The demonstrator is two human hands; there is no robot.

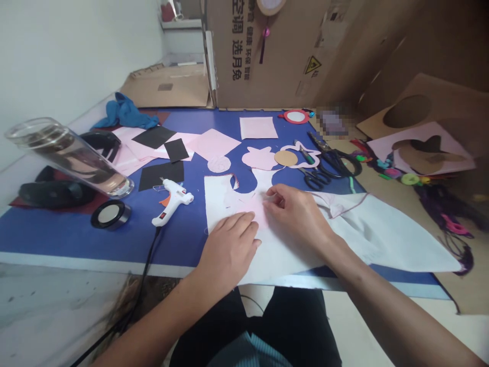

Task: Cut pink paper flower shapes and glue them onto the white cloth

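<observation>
A white cloth [294, 255] with dark red stitched edges lies on the blue table, with a cut-out at its upper edge. My left hand [232, 244] rests flat on it, fingers stretched out and holding nothing. Beside it my right hand [292, 209] is closed in a pinch near a faint pink patch [250, 206] on the cloth; what its fingertips hold is too small to make out. Just beyond the cloth sit a pink paper shape [259, 158], a tan disc [286, 158] and a pale round piece [219, 164].
A white glue gun [172, 201] with a black cord lies left of the cloth. Further left stand a tilted glass bottle [95, 165] and its lid [110, 214]. Scissors [315, 178] and pliers [324, 145] lie behind my right hand. Cardboard [275, 86] borders the back.
</observation>
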